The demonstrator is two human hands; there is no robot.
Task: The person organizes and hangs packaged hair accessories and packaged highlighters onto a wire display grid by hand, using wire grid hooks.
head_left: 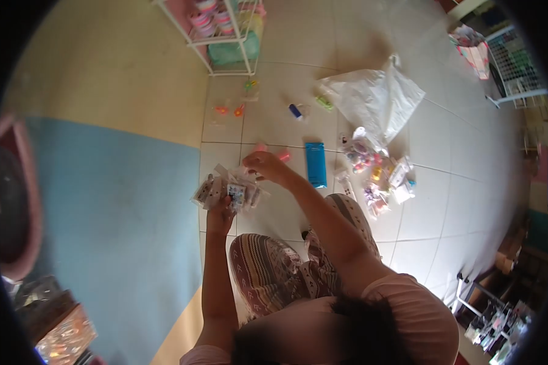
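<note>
My left hand [223, 210] is closed around a fanned bundle of small clear plastic packets [212, 190]. One packet at the front shows a pale blue and white patterned item [236, 196]; the contents of the others are too blurred to name. Just above the bundle's right side, my right hand [265, 165] has its fingers curled together at the edge of a packet. Beyond that hand, pink items [284, 156] lie on the tiled floor. To their right is a flat blue packet [316, 164].
A white plastic bag [377, 100] lies beside a pile of colourful packaged trinkets [365, 155]. Farther off are orange items [239, 110], a dark blue item [295, 111] and a green one [324, 102]. A white rack [249, 58] stands by the blue and yellow wall [122, 176].
</note>
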